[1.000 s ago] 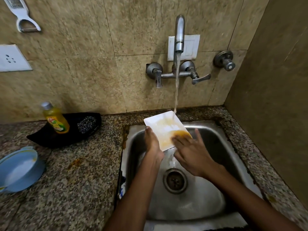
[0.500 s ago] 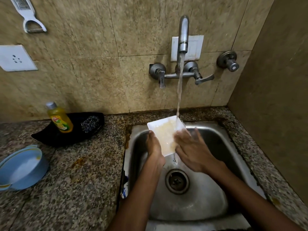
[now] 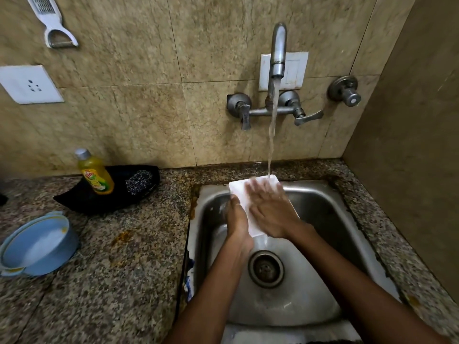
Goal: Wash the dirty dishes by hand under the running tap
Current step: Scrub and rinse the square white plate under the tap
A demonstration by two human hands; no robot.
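Over the sink (image 3: 323, 209), the left hand (image 3: 237, 219) grips a white plate (image 3: 238, 192) while the right hand (image 3: 270, 209) lies flat on it under the tap (image 3: 278, 53)

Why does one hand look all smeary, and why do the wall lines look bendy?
In the head view, the right hand is blurred where its fingers lie across the white plate, a sign of fast motion; the left hand and the tap look sharper. The wide lens curves the tile lines near the picture's edges.
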